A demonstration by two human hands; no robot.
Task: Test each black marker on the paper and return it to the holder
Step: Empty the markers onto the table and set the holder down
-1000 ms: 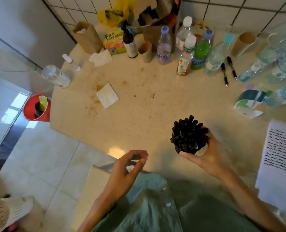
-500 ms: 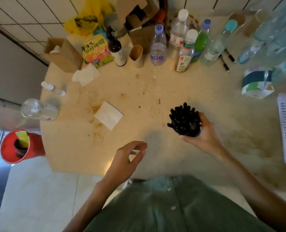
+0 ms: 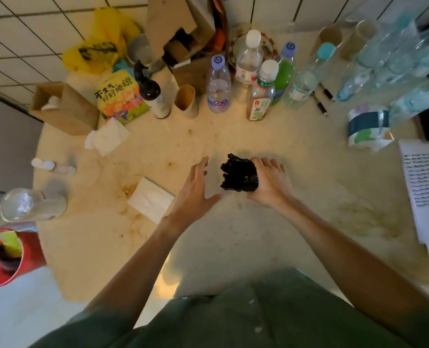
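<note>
Holder (image 3: 251, 184) of black markers (image 3: 234, 172) is gripped by right hand (image 3: 271, 183); left hand (image 3: 196, 192) is held just beside, fingers spread.

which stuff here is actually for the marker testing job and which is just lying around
For the job:
- holder of black markers, gripped by the right hand
- scribbled paper
- left hand, open beside the holder

Lying about:
- drink bottles
- folded tissue
- red bin
- two loose pens

Stained table (image 3: 233, 242) (bottles (image 3: 218, 86), paper (image 3: 426, 182), tissues (image 3: 150, 202))
</note>
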